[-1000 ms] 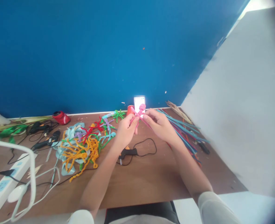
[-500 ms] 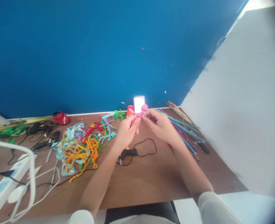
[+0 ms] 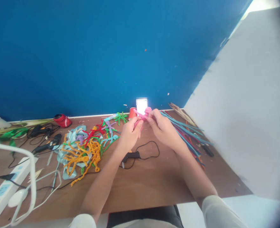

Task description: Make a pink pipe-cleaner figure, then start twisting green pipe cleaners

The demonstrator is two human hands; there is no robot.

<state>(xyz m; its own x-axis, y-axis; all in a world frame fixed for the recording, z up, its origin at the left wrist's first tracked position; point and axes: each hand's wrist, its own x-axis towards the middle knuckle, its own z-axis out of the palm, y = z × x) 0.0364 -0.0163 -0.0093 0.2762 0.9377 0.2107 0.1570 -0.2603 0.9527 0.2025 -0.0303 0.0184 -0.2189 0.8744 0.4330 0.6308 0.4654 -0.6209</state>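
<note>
Both hands meet above the far part of the table, pinching a pink pipe-cleaner figure (image 3: 147, 110) with a rounded top and thin limbs. My left hand (image 3: 129, 133) is closed on its lower part, a limb sticking up over the fingers. My right hand (image 3: 162, 128) pinches it from the right side, just under the rounded top. The fingers hide part of the figure. Behind it a lit phone (image 3: 141, 105) leans against the wall, beside a red cup (image 3: 132, 113). Below the hands lies a black glue gun (image 3: 131, 155) with its cord.
On the left sit a heap of orange pipe cleaners (image 3: 92, 150), light blue ribbon (image 3: 70, 172), a white power strip (image 3: 7, 186) and more glue guns (image 3: 47, 145). A bundle of blue pipe cleaners (image 3: 187, 126) lies right. The blue wall (image 3: 106, 57) bounds the back.
My right hand has shifted slightly, its fingers now up beside the figure's rounded top. The pink figure has turned and tilted a little. My left hand keeps its grip.
</note>
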